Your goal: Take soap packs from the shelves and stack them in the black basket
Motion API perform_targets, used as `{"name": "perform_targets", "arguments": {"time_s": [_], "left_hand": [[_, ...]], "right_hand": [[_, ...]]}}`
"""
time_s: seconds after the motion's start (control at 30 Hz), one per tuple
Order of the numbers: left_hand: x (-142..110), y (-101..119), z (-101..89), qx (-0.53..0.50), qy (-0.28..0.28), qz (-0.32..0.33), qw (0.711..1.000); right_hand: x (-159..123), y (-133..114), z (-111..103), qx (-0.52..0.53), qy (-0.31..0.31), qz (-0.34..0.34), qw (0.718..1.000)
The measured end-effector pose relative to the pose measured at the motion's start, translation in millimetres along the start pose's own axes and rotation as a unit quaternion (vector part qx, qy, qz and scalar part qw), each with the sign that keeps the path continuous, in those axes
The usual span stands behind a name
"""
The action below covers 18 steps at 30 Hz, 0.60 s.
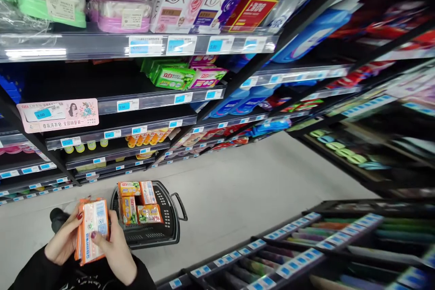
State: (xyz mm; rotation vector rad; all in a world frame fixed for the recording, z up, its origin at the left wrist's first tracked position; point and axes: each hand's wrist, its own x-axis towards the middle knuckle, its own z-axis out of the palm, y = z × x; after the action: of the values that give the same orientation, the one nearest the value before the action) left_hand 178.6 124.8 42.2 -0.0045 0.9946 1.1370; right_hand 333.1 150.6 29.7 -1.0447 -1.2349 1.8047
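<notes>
Both my hands hold an orange soap pack (91,229) low at the left of the view. My left hand (63,242) grips its left edge and my right hand (113,249) wraps its right side from below. Just beyond them a black shopping basket (166,231) sits on the floor. Several orange and green soap packs (139,201) stand inside it.
Store shelves (102,45) with price tags rise on the left, stocked with Lux soap boxes (180,4), green soap packs (173,77) and blue bottles. More shelving (306,244) runs along the right and the bottom. A grey aisle floor (238,181) lies between.
</notes>
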Motion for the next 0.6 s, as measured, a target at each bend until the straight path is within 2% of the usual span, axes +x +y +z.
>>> {"name": "perform_targets", "arguments": {"time_s": [0.1, 0.2, 0.27, 0.43, 0.6], "left_hand": [[3.5, -7.3, -3.5, 0.030, 0.025, 0.032, 0.999], [9.6, -18.2, -6.1, 0.056, 0.117, 0.059, 0.990], [13.4, -23.6, -5.6, 0.073, 0.162, 0.053, 0.983], [14.7, -25.3, 1.2, 0.086, 0.175, 0.043, 0.980], [13.5, -27.2, -0.7, 0.083, 0.176, 0.060, 0.979]], "right_hand": [[-6.8, 8.8, 2.6, 0.004, 0.016, -0.008, 1.000], [-7.7, 15.7, 4.5, 0.032, 0.036, -0.014, 0.999], [-5.5, 18.9, 4.4, 0.058, 0.053, -0.008, 0.997], [0.5, 24.5, 0.9, 0.091, 0.058, 0.026, 0.994], [0.6, 39.0, -3.7, 0.107, 0.071, -0.004, 0.992]]}}
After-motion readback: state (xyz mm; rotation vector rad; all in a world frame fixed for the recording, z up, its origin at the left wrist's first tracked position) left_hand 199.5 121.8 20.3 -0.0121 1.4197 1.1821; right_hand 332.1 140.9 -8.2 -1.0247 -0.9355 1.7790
